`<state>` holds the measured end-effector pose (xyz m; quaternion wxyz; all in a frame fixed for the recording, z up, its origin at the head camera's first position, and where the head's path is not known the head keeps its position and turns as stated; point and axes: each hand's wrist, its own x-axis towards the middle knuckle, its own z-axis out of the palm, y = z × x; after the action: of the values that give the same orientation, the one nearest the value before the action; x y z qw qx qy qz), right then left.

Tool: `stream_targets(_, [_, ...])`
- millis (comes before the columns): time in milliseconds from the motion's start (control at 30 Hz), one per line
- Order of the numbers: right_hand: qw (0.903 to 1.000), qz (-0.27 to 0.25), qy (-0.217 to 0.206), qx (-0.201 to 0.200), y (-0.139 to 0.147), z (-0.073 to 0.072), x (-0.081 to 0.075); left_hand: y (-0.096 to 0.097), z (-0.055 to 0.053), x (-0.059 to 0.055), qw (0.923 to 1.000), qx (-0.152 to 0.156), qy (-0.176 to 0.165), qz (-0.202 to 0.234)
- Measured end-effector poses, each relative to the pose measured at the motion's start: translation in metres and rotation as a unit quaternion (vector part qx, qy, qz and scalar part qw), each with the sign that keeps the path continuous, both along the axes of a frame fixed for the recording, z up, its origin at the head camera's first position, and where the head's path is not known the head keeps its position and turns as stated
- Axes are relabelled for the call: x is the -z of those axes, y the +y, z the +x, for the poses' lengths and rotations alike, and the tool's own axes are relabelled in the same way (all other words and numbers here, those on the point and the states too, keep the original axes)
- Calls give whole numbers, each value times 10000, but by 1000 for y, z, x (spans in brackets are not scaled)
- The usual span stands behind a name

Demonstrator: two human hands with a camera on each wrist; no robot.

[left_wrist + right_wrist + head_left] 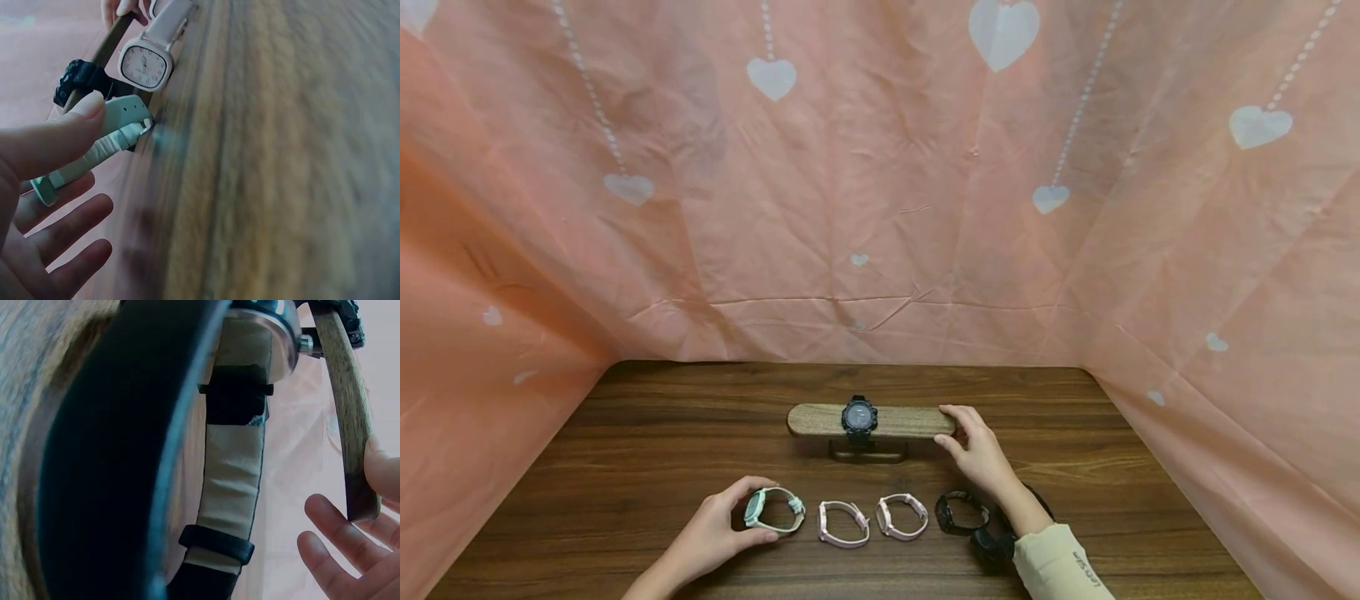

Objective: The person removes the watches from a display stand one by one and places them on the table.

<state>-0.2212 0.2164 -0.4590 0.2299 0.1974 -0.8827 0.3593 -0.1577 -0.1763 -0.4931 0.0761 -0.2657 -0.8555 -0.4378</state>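
My left hand (718,525) has a mint-green watch (777,510) between thumb and fingers, low over the wooden table. In the left wrist view the thumb lies on the buckled strap (94,156), while the lower fingers stay extended. At the back, my right hand (981,450) grips the right end of a wooden watch stand's bar (910,422), thumb on the near side and fingers on the far side. A chunky black watch (859,415) is strapped round the bar left of its middle. In the right wrist view the fingers (340,531) meet the bar's end.
Two pale pink watches (844,524) (902,517) and a black watch (962,512) lie in a row in front of the stand. Another black object (992,546) sits under the right forearm. Pink heart-patterned curtain (880,208) encloses the table's back and sides.
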Motion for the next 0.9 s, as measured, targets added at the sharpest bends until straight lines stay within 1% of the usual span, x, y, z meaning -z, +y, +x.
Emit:
stream_targets(133, [10000, -6, 27, -10, 0, 0, -1, -3, 1, 0, 9999, -24, -19, -124])
stream_targets(233, [10000, 2, 32, -15, 0, 0, -1, -4, 1, 1, 9995, -22, -56, -296])
stream_targets(467, [10000, -7, -42, -1, 0, 0, -2, -7, 1, 2, 9975, 10, -300, -632])
stream_targets(633, [10000, 11, -42, 15, 1, -1, -1, -8, 1, 3, 9965, 50, -342, -765])
stream_targets(767, [9999, -15, -111, 22, 1, -1, -1, -8, 1, 3, 9958, 102, -337, -845])
stream_targets(900, [9998, -43, -187, 34, 1, -1, -1, -8, 0, 1, 9953, 162, -403, -868])
